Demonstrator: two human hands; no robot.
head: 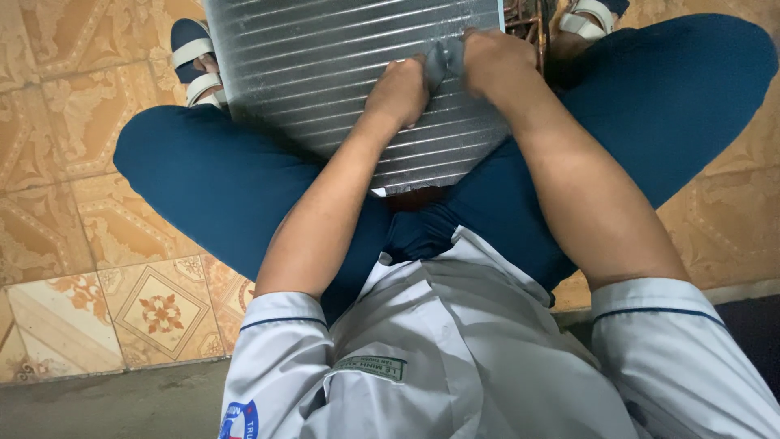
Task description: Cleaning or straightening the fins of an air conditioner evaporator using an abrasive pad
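Between my knees, over the tiled floor (57,244), my left hand (398,89) and right hand (496,58) both close their fingers on a small grey tool (445,57) pressed against the finned coil (341,73).

A finned coil panel (325,73) leans between a seated person's knees, both hands (398,89) (496,61) side by side on its face, pinching a small tool (444,58)

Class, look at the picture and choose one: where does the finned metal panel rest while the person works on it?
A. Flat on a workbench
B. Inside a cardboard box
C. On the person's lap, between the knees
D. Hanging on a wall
C: the finned metal panel lies across the blue-trousered legs, with the left hand and right hand pressed on its surface.
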